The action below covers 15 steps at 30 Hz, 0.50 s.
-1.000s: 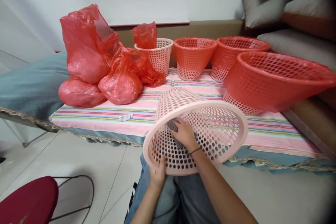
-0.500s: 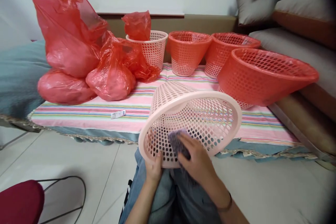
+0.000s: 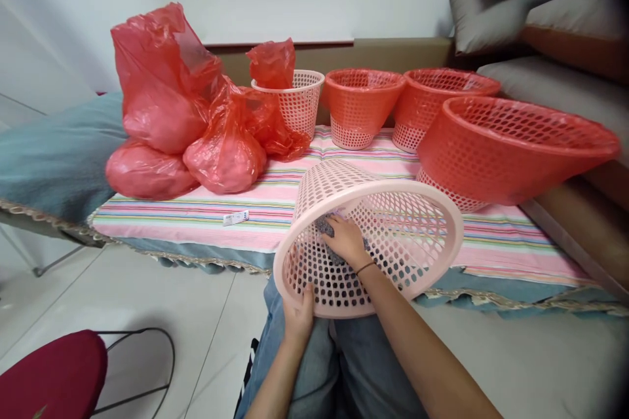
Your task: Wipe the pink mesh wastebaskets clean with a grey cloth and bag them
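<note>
A pale pink perforated plastic basket (image 3: 328, 193) lies tilted over my lap, its wide mouth turned toward me. My left hand (image 3: 299, 315) grips the lower left of its rim, thumb on the inside. Deep inside the basket, my right hand (image 3: 348, 240) presses a grey cloth (image 3: 325, 227) against the inner wall. Part of the cloth is hidden under the fingers.
On the striped cover (image 3: 162, 226) stand baskets lined with red plastic bags, such as the large right one (image 3: 511, 150). Filled red bags (image 3: 162, 105) are piled at left. A small label (image 3: 236, 217) lies in front. A red stool (image 3: 54, 373) is at lower left; cushions (image 3: 535, 91) are stacked right.
My right hand has moved deeper into the basket with the cloth, up and toward the left wall. My left hand keeps its hold on the rim. The whole view has shifted slightly.
</note>
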Available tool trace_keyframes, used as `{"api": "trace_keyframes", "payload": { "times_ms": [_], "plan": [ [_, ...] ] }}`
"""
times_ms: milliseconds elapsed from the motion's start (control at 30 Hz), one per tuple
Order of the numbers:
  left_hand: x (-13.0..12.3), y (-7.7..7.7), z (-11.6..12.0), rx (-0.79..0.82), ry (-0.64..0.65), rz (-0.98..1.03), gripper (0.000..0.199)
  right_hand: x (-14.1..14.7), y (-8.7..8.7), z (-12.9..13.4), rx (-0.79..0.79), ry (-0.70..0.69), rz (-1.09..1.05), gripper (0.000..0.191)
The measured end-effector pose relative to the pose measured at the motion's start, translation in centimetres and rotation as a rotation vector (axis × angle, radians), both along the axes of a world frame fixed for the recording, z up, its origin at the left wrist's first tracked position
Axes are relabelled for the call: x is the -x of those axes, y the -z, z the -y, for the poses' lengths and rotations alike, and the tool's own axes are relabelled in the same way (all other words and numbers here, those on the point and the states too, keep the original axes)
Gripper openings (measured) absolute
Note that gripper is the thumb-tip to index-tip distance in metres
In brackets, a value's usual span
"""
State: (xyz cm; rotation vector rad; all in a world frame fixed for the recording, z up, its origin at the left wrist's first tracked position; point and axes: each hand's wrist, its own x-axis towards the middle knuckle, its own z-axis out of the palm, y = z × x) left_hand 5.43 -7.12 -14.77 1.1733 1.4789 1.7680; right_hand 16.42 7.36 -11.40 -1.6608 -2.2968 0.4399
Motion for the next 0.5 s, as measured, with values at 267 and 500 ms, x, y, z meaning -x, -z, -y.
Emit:
{"api": "trace_keyframes", "payload": {
  "times_ms": [267, 500],
  "plan": [
    [-0.3, 0.9, 0.7, 0.085, -0.032, 0.061, 0.066, -4.0, -1.3, 12.4, 0.043, -0.050, -0.097, 0.057],
    [-0.2, 1.0, 0.3, 0.103, -0.007, 0.055, 0.069, -6.1, -1.2, 19.0, 0.020, 0.000, -0.244, 0.055]
  ]
}}
